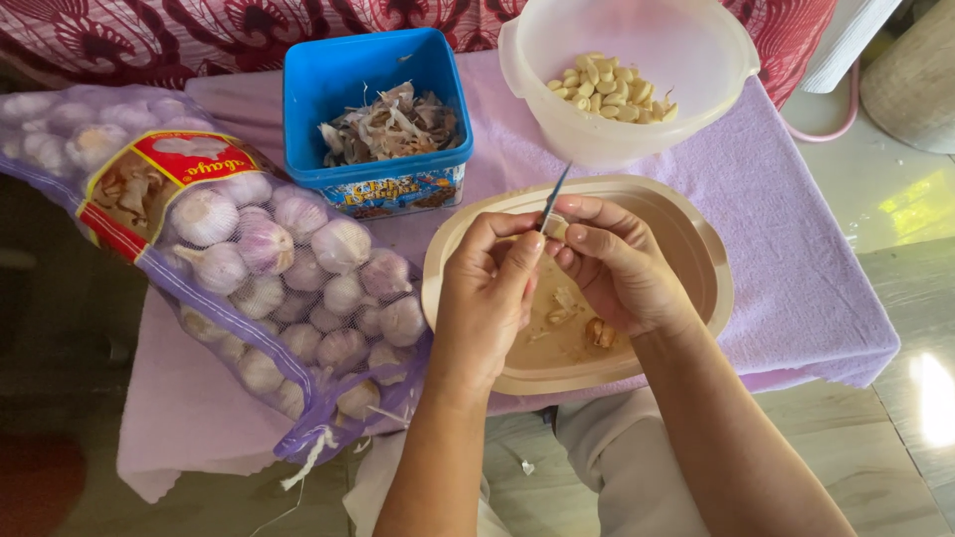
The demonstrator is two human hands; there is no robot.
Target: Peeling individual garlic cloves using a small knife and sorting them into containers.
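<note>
- Nearest to the camera, the two forearms came up from the bottom edge and met over a beige lid [696, 249] that lay upside down like a tray on the surface [796, 229], which was covered with a lilac cloth.
- On the bare part of this lid, under the hands, lay some scraps of skin and one brownish garlic piece [600, 332].
- The left hand [484, 298] was curled closed around the handle of a small knife [553, 198]; the handle itself was hidden by the fingers.
- The right hand [612, 267] was half closed, and its thumb and fingertips pinched a pale garlic clove [556, 230], of which only a small part showed.
- The clove was held just above the lid, between both hands, touching the blade.
- The knife blade was thin and dark, and its long axis rose from the hands up and a little to the right, with the tip pointing at the white bowl.
- To the left, a purple mesh sack [249, 268] full of whole garlic heads lay beside the lid, on the same cloth.
- Farther away stood a blue square tub [308, 109] holding dry garlic skins.
- To its right stood a white translucent bowl [647, 139] with peeled cloves inside, just beyond the knife tip.
</note>
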